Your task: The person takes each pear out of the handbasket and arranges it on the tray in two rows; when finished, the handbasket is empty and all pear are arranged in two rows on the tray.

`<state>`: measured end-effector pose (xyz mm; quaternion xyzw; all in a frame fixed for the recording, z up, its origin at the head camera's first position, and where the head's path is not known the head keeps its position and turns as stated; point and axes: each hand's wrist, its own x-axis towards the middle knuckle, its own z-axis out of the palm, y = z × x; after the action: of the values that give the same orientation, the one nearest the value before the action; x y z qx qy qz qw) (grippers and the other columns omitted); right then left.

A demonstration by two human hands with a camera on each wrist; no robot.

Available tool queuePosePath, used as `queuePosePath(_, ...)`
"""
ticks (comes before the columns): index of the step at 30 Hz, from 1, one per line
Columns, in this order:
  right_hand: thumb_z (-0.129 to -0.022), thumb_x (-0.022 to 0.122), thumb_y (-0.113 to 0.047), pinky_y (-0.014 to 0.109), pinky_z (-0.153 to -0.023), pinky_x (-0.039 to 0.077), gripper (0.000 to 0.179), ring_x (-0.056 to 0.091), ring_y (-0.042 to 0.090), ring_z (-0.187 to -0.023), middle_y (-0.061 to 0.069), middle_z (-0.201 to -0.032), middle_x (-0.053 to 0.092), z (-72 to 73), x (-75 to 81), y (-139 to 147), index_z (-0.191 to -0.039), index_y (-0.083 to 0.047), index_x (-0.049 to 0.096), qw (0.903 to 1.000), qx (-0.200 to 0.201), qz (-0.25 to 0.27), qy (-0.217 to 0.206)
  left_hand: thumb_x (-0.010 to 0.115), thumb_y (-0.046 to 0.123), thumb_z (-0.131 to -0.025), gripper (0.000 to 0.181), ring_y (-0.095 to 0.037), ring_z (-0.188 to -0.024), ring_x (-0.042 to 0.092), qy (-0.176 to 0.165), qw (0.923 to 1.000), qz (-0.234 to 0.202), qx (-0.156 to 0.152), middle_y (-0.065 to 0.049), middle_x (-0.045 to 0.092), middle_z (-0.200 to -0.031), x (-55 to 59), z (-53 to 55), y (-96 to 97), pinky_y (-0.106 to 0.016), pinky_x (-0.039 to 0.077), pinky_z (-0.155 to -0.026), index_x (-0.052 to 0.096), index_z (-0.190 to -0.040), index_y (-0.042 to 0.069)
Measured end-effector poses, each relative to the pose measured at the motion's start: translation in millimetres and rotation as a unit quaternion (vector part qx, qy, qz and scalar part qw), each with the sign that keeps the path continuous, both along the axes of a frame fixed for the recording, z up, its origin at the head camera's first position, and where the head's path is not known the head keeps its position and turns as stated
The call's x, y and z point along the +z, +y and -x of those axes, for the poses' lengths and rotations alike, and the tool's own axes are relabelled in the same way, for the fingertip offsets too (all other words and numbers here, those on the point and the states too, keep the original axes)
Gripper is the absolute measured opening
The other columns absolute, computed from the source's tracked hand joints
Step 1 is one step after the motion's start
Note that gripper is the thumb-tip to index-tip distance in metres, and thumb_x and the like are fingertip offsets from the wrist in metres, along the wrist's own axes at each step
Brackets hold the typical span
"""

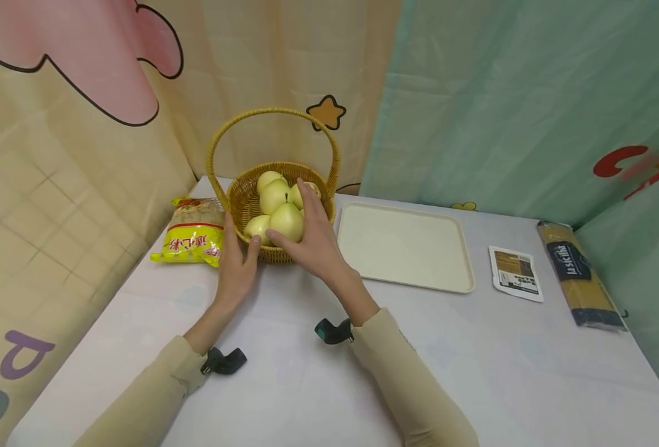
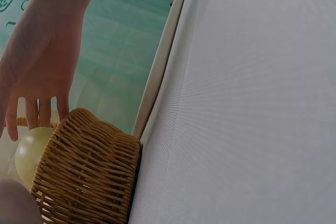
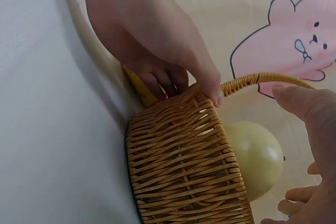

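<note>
A wicker basket [image 1: 285, 254] with a tall arched handle stands at the back left of the table. It holds several pale green pears [image 1: 275, 197]. My left hand [image 1: 236, 273] grips the basket's left side; in the right wrist view its thumb [image 3: 210, 85] lies on the rim with the fingers bent along the outer wall. My right hand [image 1: 315, 239] is over the basket's right front, thumb and fingers spread about the front pear [image 1: 286, 222]. A gap shows between that thumb [image 3: 296, 100] and the pear [image 3: 254, 158] in the right wrist view.
Left of the basket lies a yellow bag of macaroni [image 1: 192, 233]. A cream tray [image 1: 407, 248] is to its right. Farther right are a small white and brown pouch [image 1: 515, 273] and a long pasta pack [image 1: 581, 276]. Curtains [image 1: 502, 105] hang behind the table.
</note>
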<state>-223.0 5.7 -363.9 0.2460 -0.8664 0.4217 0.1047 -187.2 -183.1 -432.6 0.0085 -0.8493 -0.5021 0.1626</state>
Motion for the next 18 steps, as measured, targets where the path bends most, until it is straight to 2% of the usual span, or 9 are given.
queuePosePath(7,-0.086,0.087,-0.039,0.061,-0.115,0.044,0.110,0.048,0.030,-0.146,0.013,-0.167,0.037,-0.8,-9.7,-7.6,-0.168,-0.007,0.020,0.9994,0.005,0.028,0.022,0.046,0.046,-0.112,0.084,-0.029,-0.165,0.002,0.011,0.9999,0.003,0.001,-0.007,-0.002,-0.178,-2.5,2.4,-1.4,-0.054,0.007,-0.133,-0.005,-0.171,0.014)
queuePosePath(12,-0.086,0.089,-0.030,0.052,-0.117,0.045,0.106,0.048,0.032,-0.146,0.019,-0.163,0.042,0.4,-14.8,-13.9,-0.165,0.000,0.024,0.9990,-0.004,0.019,0.041,0.046,0.046,-0.112,0.084,-0.029,-0.164,0.003,0.013,0.9999,0.008,0.005,-0.007,-0.002,-0.178,-2.8,3.6,-1.8,-0.054,0.007,-0.133,-0.004,-0.171,0.014)
queuePosePath(18,-0.086,0.090,-0.026,0.051,-0.117,0.045,0.097,0.052,0.035,-0.142,0.020,-0.156,0.051,0.4,-19.3,-16.8,-0.160,0.002,0.034,0.9994,-0.028,0.008,0.020,0.046,0.046,-0.111,0.084,-0.028,-0.164,0.003,0.011,0.9999,0.007,0.006,-0.007,-0.002,-0.178,-3.3,3.5,-1.7,-0.053,0.008,-0.133,-0.004,-0.171,0.013)
